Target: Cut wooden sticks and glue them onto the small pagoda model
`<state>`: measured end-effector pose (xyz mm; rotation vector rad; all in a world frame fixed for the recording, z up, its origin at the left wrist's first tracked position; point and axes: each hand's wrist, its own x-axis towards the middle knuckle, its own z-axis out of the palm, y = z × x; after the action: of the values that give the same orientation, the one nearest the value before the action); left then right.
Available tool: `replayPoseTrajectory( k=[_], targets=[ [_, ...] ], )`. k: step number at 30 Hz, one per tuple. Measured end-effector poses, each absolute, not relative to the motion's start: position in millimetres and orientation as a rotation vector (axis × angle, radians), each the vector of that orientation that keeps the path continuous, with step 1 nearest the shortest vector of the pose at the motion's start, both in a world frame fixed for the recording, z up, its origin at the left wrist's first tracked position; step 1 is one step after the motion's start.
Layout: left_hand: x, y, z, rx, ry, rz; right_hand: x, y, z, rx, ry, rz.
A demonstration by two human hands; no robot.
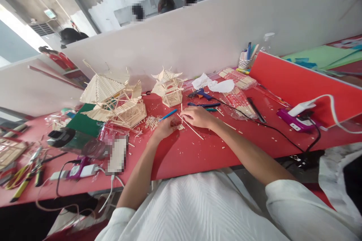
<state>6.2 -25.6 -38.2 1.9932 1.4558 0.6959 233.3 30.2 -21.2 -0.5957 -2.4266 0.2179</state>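
My left hand (pixel 164 128) rests low over the red tabletop, its fingers curled in. What it grips is hidden. A blue pen (pixel 169 115) shows just beyond its knuckles; whether the hand touches it I cannot tell. My right hand (pixel 199 116) is closed, with its fingertips pinching a thin wooden stick (pixel 182 109) close to the left fingers. Another stick (pixel 194 130) lies slanting below the right fingers. Beyond the hands stands a small pagoda model (pixel 171 92) of wooden sticks. A larger stick pavilion model (pixel 113 99) stands to the left.
A blue glue gun (pixel 203 94), pliers (pixel 203 104) and bagged sticks (pixel 240 101) lie at right. A purple power strip (pixel 298 119) is farther right. A plastic bottle (pixel 76 141) and yellow-handled tools (pixel 25 180) lie left. A white partition (pixel 175 45) closes the back.
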Motion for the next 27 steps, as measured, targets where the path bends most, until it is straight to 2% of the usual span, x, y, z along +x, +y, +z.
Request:
replayPoseTrajectory(
  k=[10, 15, 21, 27],
  targets=[
    [17, -41, -17, 2.124, 1.484, 0.7, 232, 27, -22, -0.561, -2.491, 0.226],
    [10, -83, 4, 2.157, 1.607, 0.703, 234, 28, -24, -0.565, -2.473, 0.233],
    [-40, -172, 22, 2.017, 2.09, 0.583, 233, 27, -23, -0.577, -2.491, 0.261],
    [-131, -214, 8, 1.77, 2.553, 0.39, 232, 29, -25, -0.59, -2.474, 0.31]
  ],
)
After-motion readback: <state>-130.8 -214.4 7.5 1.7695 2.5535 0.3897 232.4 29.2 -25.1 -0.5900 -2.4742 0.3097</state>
